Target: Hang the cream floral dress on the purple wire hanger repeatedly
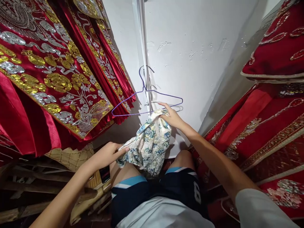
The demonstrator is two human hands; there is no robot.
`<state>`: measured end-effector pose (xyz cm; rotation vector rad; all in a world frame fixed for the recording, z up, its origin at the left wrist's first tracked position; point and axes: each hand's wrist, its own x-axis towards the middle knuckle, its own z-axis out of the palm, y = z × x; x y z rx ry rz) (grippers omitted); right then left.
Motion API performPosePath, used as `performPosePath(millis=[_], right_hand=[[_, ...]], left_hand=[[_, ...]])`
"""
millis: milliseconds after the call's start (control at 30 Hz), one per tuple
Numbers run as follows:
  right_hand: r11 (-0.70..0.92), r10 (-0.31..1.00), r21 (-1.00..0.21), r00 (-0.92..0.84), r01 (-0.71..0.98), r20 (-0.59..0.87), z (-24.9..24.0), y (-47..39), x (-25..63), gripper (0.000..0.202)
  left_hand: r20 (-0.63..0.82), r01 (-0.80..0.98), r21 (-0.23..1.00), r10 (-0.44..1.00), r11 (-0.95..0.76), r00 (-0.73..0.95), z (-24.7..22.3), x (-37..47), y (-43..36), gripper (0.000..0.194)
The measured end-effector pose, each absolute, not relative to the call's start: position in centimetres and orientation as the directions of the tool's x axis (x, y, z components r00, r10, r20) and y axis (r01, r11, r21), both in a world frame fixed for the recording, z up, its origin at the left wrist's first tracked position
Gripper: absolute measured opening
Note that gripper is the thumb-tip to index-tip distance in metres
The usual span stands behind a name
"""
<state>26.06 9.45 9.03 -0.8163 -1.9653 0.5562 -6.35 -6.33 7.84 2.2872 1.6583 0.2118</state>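
Note:
A white garment with a blue, green and yellowish paisley-like print (152, 144) hangs bunched between my hands, over my lap. My left hand (112, 153) pinches its left corner, thumb on top. Up at its top right edge, my right hand (171, 116) grips the cloth, with one finger stretched out toward the hanger. Just beyond the garment is a purple hanger (129, 100), its hook near a narrow white pipe or strip on the wall. The hanger's bottom bar passes close to the garment's top edge and my right hand; whether they touch I cannot tell.
Red clothing with gold and silver sequins (59, 79) hangs at the left. More red beaded clothing (268, 126) hangs at the right. Ahead stands a white wall (185, 38) with a vertical strip (142, 28). Wooden or bamboo pieces (28, 186) and a dark phone-like object (104, 174) lie lower left.

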Motion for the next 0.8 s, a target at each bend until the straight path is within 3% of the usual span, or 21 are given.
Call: performPosePath(millis=[67,200,300,533,700,800], right_hand=[[0.677,0.735,-0.661,-0.347,0.324,0.582,8.9,9.7,25.7,0.063],[0.627,0.774,-0.697,-0.386,0.349,0.503,8.2,10.5,25.2,0.035],[0.628,0.777,-0.681,-0.358,0.376,0.519,7.8,10.1,26.0,0.025],[0.556,0.826,-0.718,-0.186,0.419,0.532,9.9,6.9,28.6,0.033],[0.539,0.831,-0.736,-0.118,0.409,0.543,10.6,6.0,28.6,0.034],[0.536,0.832,-0.745,-0.098,0.397,0.546,10.2,5.7,28.3,0.033]], left_hand=[[-0.050,0.915,0.217,0.933,-0.339,0.357,8.1,-6.1,-6.2,0.051],[0.022,0.948,0.036,0.949,-0.316,0.315,8.9,-6.4,-6.1,0.041],[0.111,0.966,-0.028,0.959,-0.258,0.259,9.5,-7.3,-5.9,0.034],[0.333,0.974,0.046,0.923,-0.221,0.194,11.1,-6.9,-4.8,0.024],[0.250,0.989,0.068,0.962,-0.133,0.112,11.5,-5.5,-3.3,0.018],[0.345,0.969,0.170,0.932,-0.181,0.114,11.8,-5.2,-2.3,0.016]])
